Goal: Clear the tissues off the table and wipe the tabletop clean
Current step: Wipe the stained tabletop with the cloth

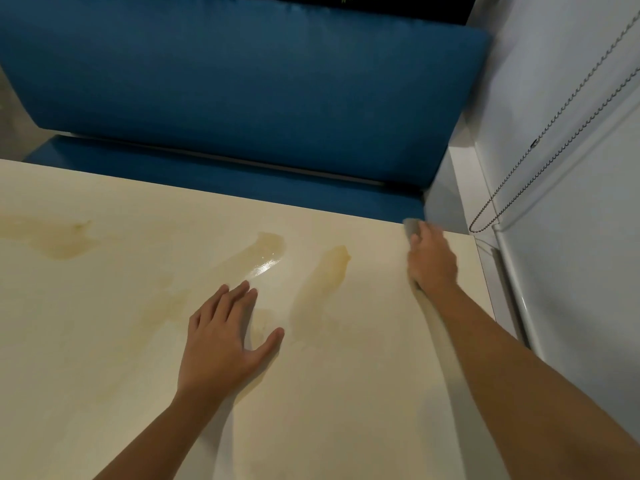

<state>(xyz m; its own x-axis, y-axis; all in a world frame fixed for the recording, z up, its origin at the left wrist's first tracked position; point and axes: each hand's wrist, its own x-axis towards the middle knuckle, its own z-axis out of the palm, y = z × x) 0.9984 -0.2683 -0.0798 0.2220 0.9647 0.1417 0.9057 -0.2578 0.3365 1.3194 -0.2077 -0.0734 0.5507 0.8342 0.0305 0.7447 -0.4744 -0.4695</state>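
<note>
A cream tabletop (104, 341) fills the lower view, streaked with yellowish wet smears (263, 258), one at the far left (62, 240) and one in the middle (325, 275). My left hand (225, 337) lies flat on the table with straight, spread fingers beside the middle smears. My right hand (431, 258) is at the table's far right corner, its fingers curled over a grey cloth (411, 227) that it presses onto the surface. Only a small blurred part of the cloth shows past the fingertips. No tissues are in view.
A blue upholstered bench (242, 91) runs behind the table's far edge. A white wall and window frame (554, 237) stand close on the right, with a bead chain (554, 126) hanging down near the table corner.
</note>
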